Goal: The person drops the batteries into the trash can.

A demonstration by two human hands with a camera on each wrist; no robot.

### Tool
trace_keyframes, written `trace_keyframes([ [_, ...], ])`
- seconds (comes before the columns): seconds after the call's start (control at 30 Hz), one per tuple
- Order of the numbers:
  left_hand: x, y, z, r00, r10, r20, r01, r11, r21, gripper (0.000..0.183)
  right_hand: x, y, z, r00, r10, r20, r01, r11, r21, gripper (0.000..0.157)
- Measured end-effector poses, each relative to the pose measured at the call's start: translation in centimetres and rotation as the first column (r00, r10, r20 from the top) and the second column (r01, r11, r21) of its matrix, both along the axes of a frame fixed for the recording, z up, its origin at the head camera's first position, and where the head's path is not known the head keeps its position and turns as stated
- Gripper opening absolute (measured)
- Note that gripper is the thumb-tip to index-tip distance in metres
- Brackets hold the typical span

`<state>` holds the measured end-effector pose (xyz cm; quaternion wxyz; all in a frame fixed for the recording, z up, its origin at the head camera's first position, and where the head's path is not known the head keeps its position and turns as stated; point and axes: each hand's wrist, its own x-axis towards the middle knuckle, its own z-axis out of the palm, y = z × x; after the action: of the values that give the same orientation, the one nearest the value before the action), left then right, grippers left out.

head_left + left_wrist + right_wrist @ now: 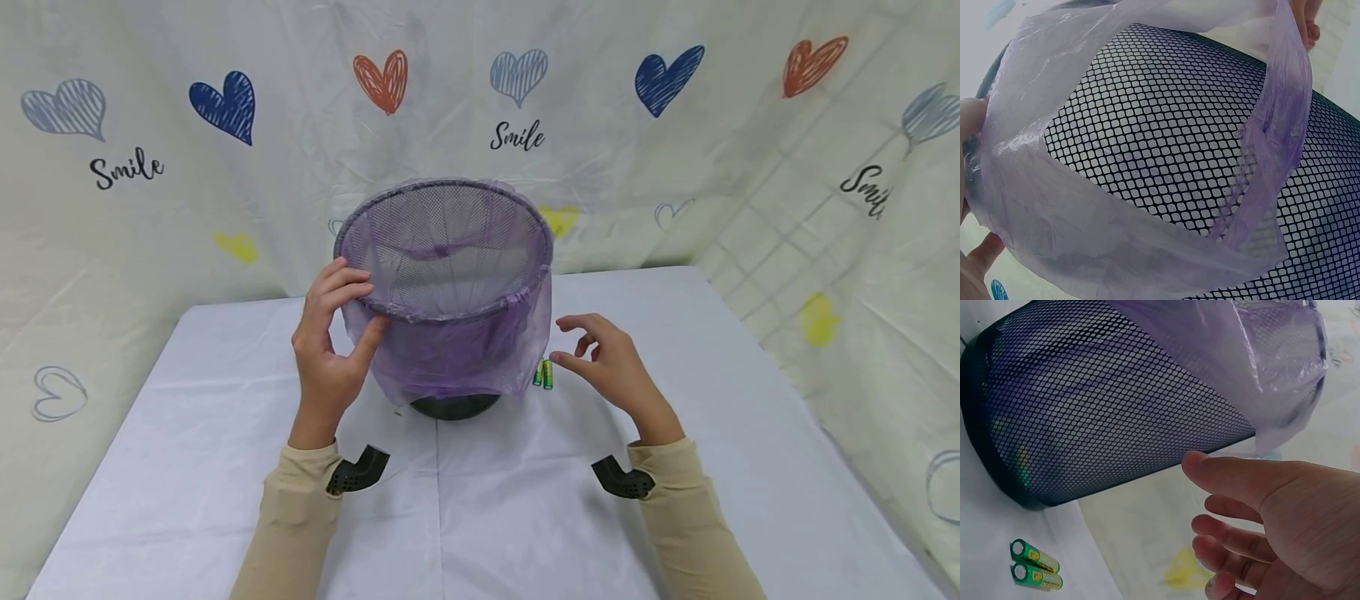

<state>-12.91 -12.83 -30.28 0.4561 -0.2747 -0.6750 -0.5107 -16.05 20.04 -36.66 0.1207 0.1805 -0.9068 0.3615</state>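
A black wire-mesh wastebasket (1116,419) stands on the table, with a thin purple plastic bag (450,358) folded over its rim and draped down the outside. My left hand (326,350) grips the basket's near-left rim through the bag, fingers over the edge and thumb on the front side. In the left wrist view, parts of that hand show at the left edge, by the bag. To the right of the basket, my right hand (607,367) is held with fingers loosely bent and nothing between them. Two green GP batteries (1036,565) lie side by side near the basket's base.
A white cloth (525,500) with a centre crease covers the table. Behind it hangs a pale curtain (300,167) printed with hearts and "Smile". A tiny dark bit (397,413) lies left of the basket's base.
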Motion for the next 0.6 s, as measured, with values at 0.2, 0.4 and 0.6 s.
trace_keyframes([
  [0.2,0.0,0.0,0.0,1.0,-0.003,-0.006,0.003,1.0,0.003,0.041,-0.3,0.2,-0.6,0.999,0.004,0.046,-0.004,1.0,-0.007,0.047],
  [0.4,0.0,0.0,0.1,1.0,0.0,-0.007,0.0,1.0,0.001,0.041,-0.7,0.4,-1.3,0.995,0.003,0.101,-0.001,1.0,-0.023,0.047],
  [0.6,0.0,0.0,0.1,1.0,-0.001,-0.007,0.001,1.0,0.0,0.041,-1.0,0.6,-1.9,0.991,0.012,0.136,-0.008,0.999,-0.033,0.046],
])
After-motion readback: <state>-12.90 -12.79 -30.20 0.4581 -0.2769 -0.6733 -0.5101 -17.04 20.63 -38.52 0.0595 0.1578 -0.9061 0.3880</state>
